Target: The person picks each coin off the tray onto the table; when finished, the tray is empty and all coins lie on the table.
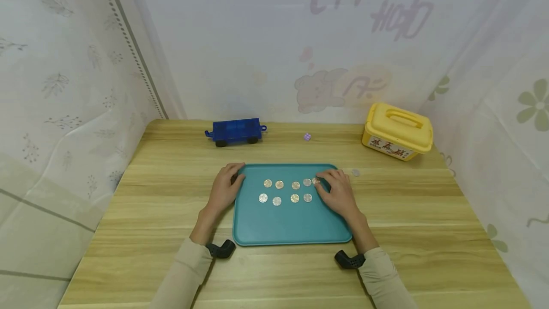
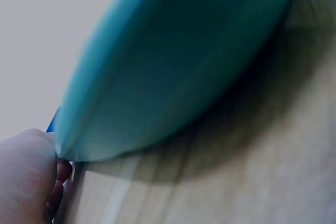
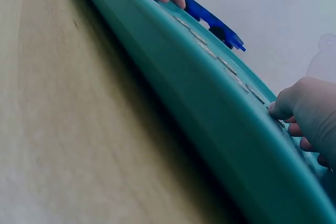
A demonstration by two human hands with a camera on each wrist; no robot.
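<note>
A teal tray (image 1: 291,228) lies on the wooden table, with several coins (image 1: 276,201) set in two rows on it. At the tray's upper left edge my left hand (image 1: 223,187) grips the rim; in the left wrist view, curled fingers (image 2: 64,170) show beside the rim. My right hand (image 1: 339,192) reaches over the tray's right side. Its thumb and fingers pinch a silvery coin (image 1: 316,181) at the right end of the upper row. The right wrist view shows the right thumb (image 3: 281,106) low over the tray, partly hiding that coin.
Behind the tray stand a blue toy wagon (image 1: 237,131) with black wheels and a small purple piece (image 1: 307,137). A yellow lidded box (image 1: 396,132) with a handle is at the back right. One coin (image 1: 356,172) lies on the table right of the tray.
</note>
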